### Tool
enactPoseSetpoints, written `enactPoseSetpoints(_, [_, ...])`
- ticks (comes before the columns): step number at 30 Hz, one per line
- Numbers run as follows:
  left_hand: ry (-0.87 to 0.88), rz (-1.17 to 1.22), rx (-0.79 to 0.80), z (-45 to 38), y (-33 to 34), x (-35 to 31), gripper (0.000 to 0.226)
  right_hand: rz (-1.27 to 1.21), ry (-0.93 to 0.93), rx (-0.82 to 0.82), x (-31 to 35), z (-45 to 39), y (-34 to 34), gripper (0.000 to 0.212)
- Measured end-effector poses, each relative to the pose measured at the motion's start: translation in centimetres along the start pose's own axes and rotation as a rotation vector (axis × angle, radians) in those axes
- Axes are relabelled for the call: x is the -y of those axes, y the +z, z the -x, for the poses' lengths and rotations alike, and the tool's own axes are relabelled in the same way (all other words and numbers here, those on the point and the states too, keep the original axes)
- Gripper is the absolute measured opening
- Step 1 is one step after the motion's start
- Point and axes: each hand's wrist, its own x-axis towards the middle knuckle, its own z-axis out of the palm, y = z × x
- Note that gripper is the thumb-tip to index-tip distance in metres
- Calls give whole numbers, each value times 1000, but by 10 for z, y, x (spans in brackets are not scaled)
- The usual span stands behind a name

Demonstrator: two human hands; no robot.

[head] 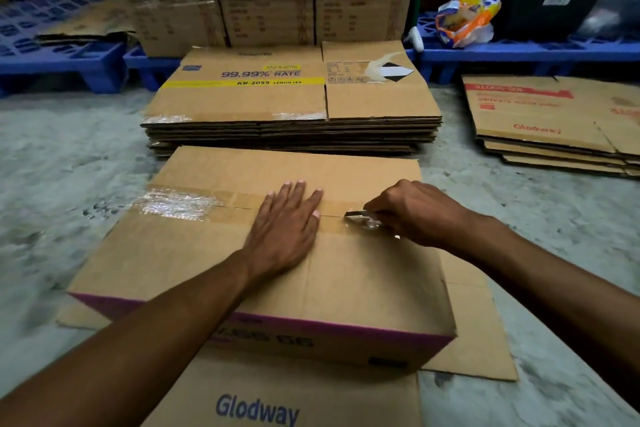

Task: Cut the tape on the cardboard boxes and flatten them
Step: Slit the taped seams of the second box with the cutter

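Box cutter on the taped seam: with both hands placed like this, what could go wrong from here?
1. The left hand lies flat on the box, with its thumb on the taped seam, just ahead of the blade of the box cutter that the right hand grips. A slip along the seam could reach the fingers.
2. Crumpled tape at the seam's far end may snag the blade.
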Motion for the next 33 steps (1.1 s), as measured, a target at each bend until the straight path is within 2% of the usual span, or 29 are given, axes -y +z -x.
enactPoseSetpoints(5, [-7,8,2,0,-1,-1,52,35,-45,11,0,-2,2,13])
enactPoseSetpoints(11, [-11,-3,-1,1,0,-1,52,10,23,23,0,-1,5,16])
enactPoseSetpoints(20, [-16,-2,-9,1,2,0,51,304,-1,109,7,-5,-17,14])
enactPoseSetpoints(25, [-14,-23,-20,1,2,2,51,347,30,179,-9,11,-30,24])
enactPoseSetpoints(30, [-23,-37,-14,0,2,2,51,370,73,234,-31,37,-33,24])
enactPoseSetpoints(33, [-27,-47,-11,-1,3,0,59,365,85,245,-35,42,-32,22])
